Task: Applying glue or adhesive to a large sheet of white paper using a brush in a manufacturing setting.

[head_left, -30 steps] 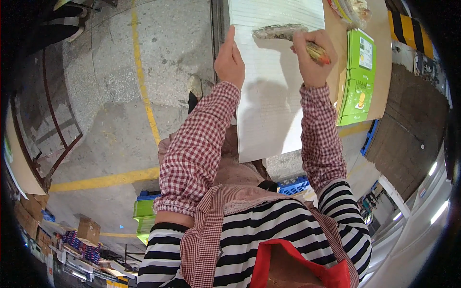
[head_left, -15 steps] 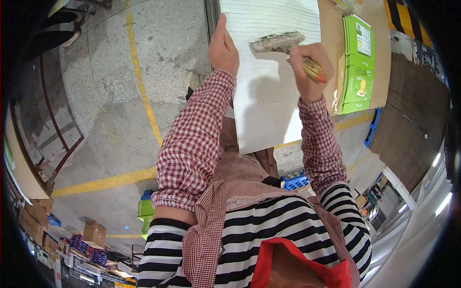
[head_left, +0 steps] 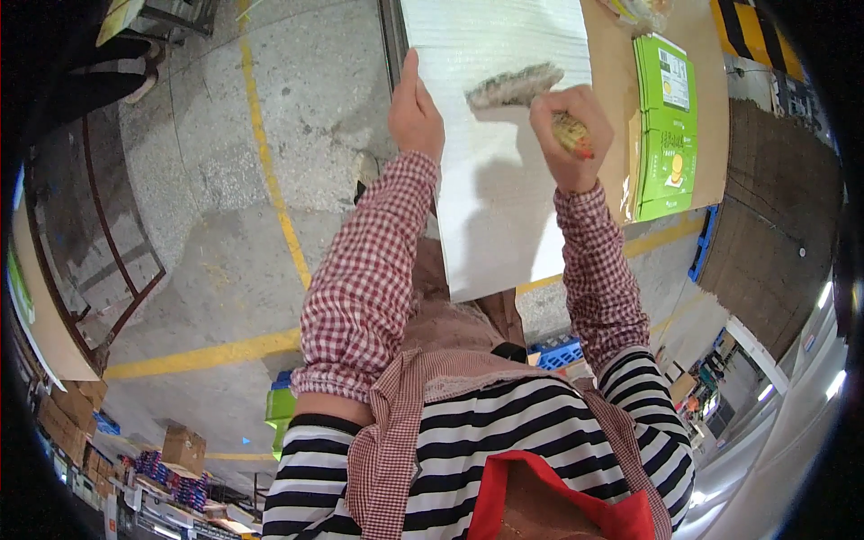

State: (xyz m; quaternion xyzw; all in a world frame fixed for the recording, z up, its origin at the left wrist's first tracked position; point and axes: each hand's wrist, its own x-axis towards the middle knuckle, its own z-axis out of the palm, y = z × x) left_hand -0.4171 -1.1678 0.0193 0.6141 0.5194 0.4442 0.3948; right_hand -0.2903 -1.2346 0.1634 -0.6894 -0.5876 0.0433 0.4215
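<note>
In my right hand (head_left: 576, 135) is a brush (head_left: 515, 87), my fingers closed round its wooden, red-tipped handle. Its wide, dark, worn bristle head lies against a long white sheet (head_left: 495, 171) with faint cross lines and a wet-looking sheen. My left hand (head_left: 417, 112) rests along the sheet's left edge, fingers stretched forward and thumb side up. The underside of that hand is hidden. A shadow from my head and arms falls over the near part of the sheet.
Flat green printed cartons (head_left: 666, 135) lie stacked to the right, on brown cardboard (head_left: 711, 117). A blue plastic crate (head_left: 556, 351) sits low beside my apron. Yellow lines (head_left: 261, 135) mark the concrete floor at left. Another person's dark-clad legs (head_left: 108, 76) show at the far left.
The view has shifted slightly, so the sheet sits lower. My right hand has turned a little, bringing the handle end more upright toward me. The brush stays on the sheet; my left hand keeps its edge.
</note>
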